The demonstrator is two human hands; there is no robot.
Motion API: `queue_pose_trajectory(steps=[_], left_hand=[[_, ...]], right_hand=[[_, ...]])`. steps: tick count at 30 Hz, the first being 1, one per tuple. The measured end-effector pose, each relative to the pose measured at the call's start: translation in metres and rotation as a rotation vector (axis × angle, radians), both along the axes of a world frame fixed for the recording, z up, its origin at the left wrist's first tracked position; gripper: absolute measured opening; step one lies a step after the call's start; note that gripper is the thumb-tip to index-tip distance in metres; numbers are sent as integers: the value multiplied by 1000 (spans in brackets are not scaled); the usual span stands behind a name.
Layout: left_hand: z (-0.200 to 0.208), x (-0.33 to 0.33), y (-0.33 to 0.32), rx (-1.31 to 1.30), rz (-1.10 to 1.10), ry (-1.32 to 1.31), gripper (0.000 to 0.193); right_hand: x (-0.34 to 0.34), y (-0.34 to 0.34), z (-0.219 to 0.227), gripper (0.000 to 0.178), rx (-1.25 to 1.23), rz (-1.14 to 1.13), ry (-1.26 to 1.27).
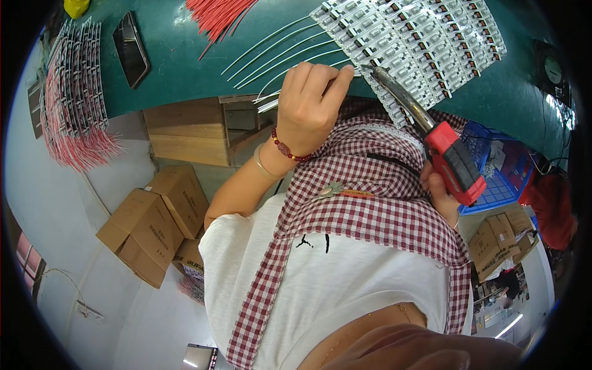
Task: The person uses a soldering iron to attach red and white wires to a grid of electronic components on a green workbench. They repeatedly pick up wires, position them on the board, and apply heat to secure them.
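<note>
My left hand [307, 103] is closed at the near left edge of a panel of small white circuit boards [410, 43], its thumb and forefinger pinched. Short white wires [269, 103] stick out from it on the left, so it grips them. My right hand [439, 192] wraps round the red and black handle of a soldering gun [457, 159], and much of that hand is hidden behind the handle. The gun's metal barrel slants up to the left, its tip at the panel's edge beside my left fingertips. Several white wires [271, 54] trail leftward from the panel's left side.
Red wires [219, 18] lie at the far side of the green table [179, 68]. A black phone [131, 49] and a stack of boards with red wires [77, 92] are on the left. Cardboard boxes [148, 228] and a blue crate [493, 185] stand below the table.
</note>
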State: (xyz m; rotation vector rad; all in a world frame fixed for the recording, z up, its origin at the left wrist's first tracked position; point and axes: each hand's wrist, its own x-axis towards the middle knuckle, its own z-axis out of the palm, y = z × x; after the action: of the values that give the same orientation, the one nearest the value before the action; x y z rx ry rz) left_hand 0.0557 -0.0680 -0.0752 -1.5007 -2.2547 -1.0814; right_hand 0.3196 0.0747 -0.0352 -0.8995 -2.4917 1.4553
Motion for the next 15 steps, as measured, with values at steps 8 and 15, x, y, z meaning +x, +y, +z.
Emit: queue_pose_trajectory(steps=[8,15], left_hand=[[2,0,0,-28,-5,32,30],[1,-1,1,-21,-5,26,29]], right_hand=[[0,-2,0,18,-69,-38,66],[-12,-4,20,18,-385,-120,61]])
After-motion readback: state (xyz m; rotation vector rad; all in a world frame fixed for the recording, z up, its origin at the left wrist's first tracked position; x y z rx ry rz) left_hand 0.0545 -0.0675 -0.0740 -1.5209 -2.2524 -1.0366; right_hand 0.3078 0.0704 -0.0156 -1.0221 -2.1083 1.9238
